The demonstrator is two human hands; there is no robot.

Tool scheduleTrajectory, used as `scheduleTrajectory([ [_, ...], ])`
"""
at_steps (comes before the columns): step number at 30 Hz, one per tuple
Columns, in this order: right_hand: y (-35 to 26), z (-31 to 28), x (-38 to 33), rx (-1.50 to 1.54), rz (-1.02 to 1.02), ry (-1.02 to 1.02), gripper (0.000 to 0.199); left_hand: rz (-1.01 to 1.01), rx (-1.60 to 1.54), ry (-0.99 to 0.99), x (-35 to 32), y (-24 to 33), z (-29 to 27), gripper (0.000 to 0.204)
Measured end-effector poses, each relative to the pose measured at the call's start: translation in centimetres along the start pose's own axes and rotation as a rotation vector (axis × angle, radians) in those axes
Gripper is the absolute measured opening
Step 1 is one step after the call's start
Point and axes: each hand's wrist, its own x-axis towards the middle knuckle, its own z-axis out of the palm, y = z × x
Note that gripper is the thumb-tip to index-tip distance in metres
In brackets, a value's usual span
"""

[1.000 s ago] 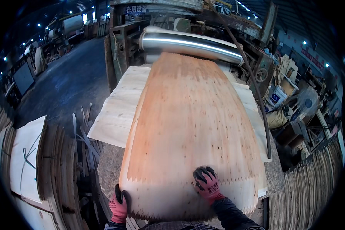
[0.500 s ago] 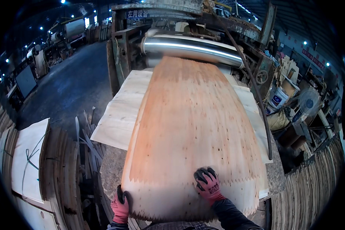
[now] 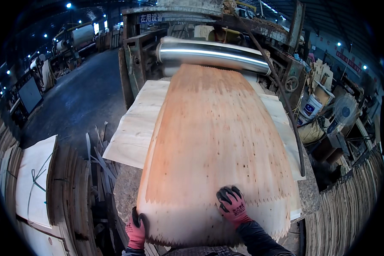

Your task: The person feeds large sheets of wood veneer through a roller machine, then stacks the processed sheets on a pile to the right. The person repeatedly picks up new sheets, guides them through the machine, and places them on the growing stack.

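My left hand (image 3: 135, 230) touches the veneer sheets (image 3: 213, 141) at seven o'clock, whether pinching I cannot tell, and my right hand (image 3: 232, 205) lies spread at five o'clock

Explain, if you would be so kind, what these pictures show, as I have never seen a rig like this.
There is no robot here: these are a person's own hands, in pink gloves with black fingers. Each picture comes from a fisheye camera worn on the head, looking down, so straight edges bend toward the rim.

In front lies a large, thin, reddish wooden sheet with a jagged near end, over a paler sheet that shows below it. More pale sheets stick out on both sides. Beyond is a machine with a shiny metal roller.

The right hand rests on top, fingers bent. The left hand is at the near left edge; whether it grips is unclear.
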Motion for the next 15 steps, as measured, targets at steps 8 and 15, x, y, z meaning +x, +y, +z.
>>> scheduleTrajectory([
  [8, 0.3, 0.4, -0.4, 0.0, 0.028, -0.016, 0.028, -0.055, 0.083, -0.04, -0.1, 0.8, -0.4, 0.044],
  [15, 0.2, 0.1, -0.2, -0.025, 0.01, -0.015, 0.03, -0.019, 0.064, -0.015, -0.1, -0.7, 0.3, 0.046],
])
